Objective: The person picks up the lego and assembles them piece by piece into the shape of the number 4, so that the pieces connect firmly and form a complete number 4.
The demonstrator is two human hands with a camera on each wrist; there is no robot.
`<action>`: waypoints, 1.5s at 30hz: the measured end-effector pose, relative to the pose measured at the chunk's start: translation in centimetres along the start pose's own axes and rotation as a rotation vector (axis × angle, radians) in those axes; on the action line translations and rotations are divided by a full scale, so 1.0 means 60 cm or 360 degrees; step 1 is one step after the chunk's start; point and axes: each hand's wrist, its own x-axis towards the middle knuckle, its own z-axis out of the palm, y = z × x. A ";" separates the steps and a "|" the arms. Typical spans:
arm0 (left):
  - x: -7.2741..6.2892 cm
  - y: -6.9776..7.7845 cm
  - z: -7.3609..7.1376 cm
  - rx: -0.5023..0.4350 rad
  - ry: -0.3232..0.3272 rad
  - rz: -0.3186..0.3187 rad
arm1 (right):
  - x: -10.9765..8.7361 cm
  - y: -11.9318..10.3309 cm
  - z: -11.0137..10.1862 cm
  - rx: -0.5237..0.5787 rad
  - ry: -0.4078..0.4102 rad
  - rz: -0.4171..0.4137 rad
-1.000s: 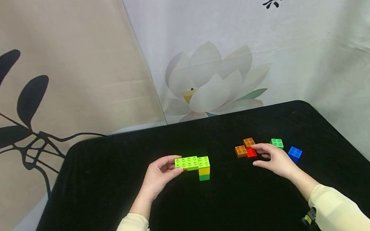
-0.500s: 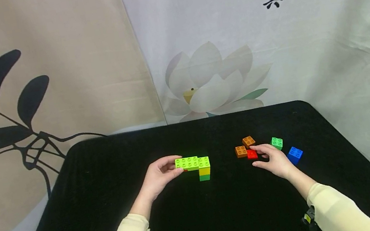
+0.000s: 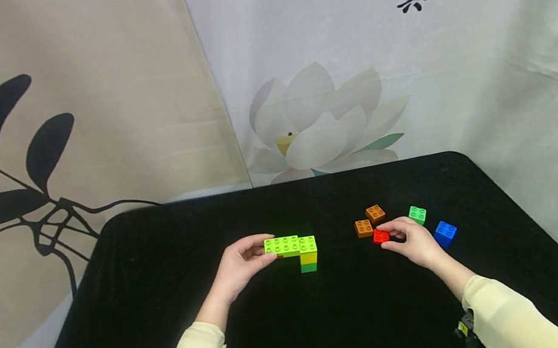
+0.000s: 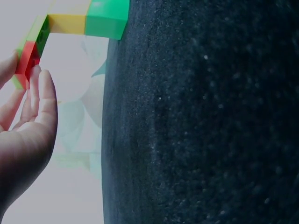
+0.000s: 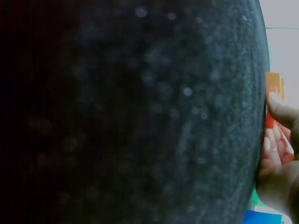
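My left hand (image 3: 239,267) grips the left end of a joined toy-brick build between thumb and fingers. The build has a lime-green brick top (image 3: 281,245), with a yellow brick (image 3: 308,259) and a green brick (image 3: 308,267) stacked under its right end. Under the gripped end, a red brick (image 4: 29,55) shows in the left wrist view. Over on the right, my right hand (image 3: 413,242) pinches a small red brick (image 3: 380,236) with thumb and fingertips. Two orange bricks, a nearer one (image 3: 363,228) and a farther one (image 3: 375,213), lie just beyond the red brick.
Behind the right hand a green brick (image 3: 417,214) lies on the black-covered table (image 3: 305,329). A blue brick (image 3: 444,232) is right of that hand's wrist. A printed cloth (image 3: 310,27) hangs behind the table's far edge.
The small red brick has come slightly toward me, away from the orange bricks, and my right fingertips have closed on it. The farther orange brick turned slightly. My left hand stays put.
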 end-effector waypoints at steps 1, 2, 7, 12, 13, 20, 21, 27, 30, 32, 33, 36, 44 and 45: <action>0.000 0.000 0.000 -0.0001 0.0000 -0.0001 | 0.000 0.000 -0.001 0.0009 -0.0005 0.0010; 0.001 -0.001 0.000 -0.0001 0.0001 -0.0004 | -0.001 -0.001 -0.002 0.0020 -0.0007 0.0020; 0.002 0.001 0.001 0.0007 0.0006 -0.0006 | -0.005 -0.007 -0.008 0.0073 -0.0001 0.0023; 0.003 0.000 0.000 0.0015 0.0014 -0.0002 | -0.008 -0.017 -0.009 0.0100 0.0016 -0.0027; 0.003 0.000 0.000 0.0016 0.0013 0.0000 | -0.008 -0.019 -0.008 0.0100 0.0016 -0.0044; 0.001 0.001 0.000 0.0016 0.0014 -0.0013 | -0.005 -0.041 0.002 0.0126 0.0013 -0.0160; 0.001 0.002 0.001 0.0015 0.0013 -0.0014 | -0.004 -0.045 0.003 0.0134 0.0009 -0.0171; 0.000 0.003 0.002 0.0005 0.0018 -0.0019 | 0.003 -0.071 0.016 0.0135 -0.0010 -0.0260; 0.000 0.002 0.002 -0.0002 0.0021 -0.0024 | 0.008 -0.086 0.025 0.0133 -0.0017 -0.0328; -0.001 0.002 0.002 -0.0007 0.0020 -0.0026 | 0.011 -0.096 0.030 0.0145 -0.0025 -0.0362; -0.001 0.002 0.002 -0.0007 0.0019 -0.0026 | 0.012 -0.101 0.033 0.0145 -0.0031 -0.0371; 0.000 0.001 0.001 -0.0002 0.0021 -0.0030 | 0.016 -0.113 0.040 0.0167 -0.0047 -0.0394; 0.000 -0.003 0.000 0.0007 0.0030 -0.0012 | 0.024 -0.138 0.053 0.0182 -0.0057 -0.0415; 0.000 -0.004 0.000 0.0004 0.0030 -0.0009 | 0.025 -0.143 0.054 0.0188 -0.0061 -0.0417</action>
